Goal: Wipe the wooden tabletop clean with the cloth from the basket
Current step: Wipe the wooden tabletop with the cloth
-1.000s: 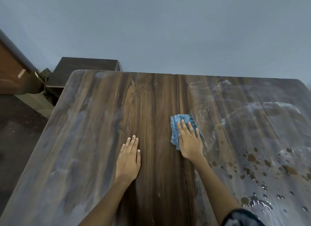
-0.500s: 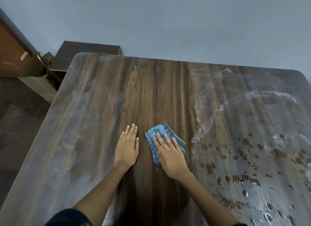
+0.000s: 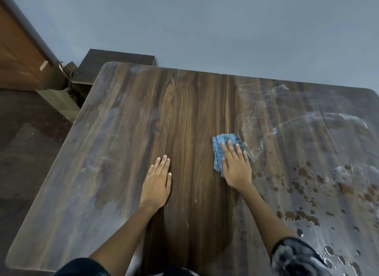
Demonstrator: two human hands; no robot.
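A folded blue cloth (image 3: 222, 144) lies on the wooden tabletop (image 3: 184, 115), right of its middle. My right hand (image 3: 235, 167) presses flat on the cloth with straight fingers, covering its near half. My left hand (image 3: 158, 181) rests flat on bare wood to the left, fingers together, holding nothing. A dark wiped band runs down the table's middle. Dusty grey film covers the left side. White smears and brown wet spots (image 3: 303, 173) cover the right side. No basket is in view.
A dark low cabinet (image 3: 114, 60) stands behind the table's far left corner, next to a brown door (image 3: 18, 56) and a beige object on the floor (image 3: 59, 99). A grey wall lies beyond the far edge.
My right hand slid the cloth left and toward me, then back to the right and away, up to the edge of the white smears. My left hand stayed flat in place.
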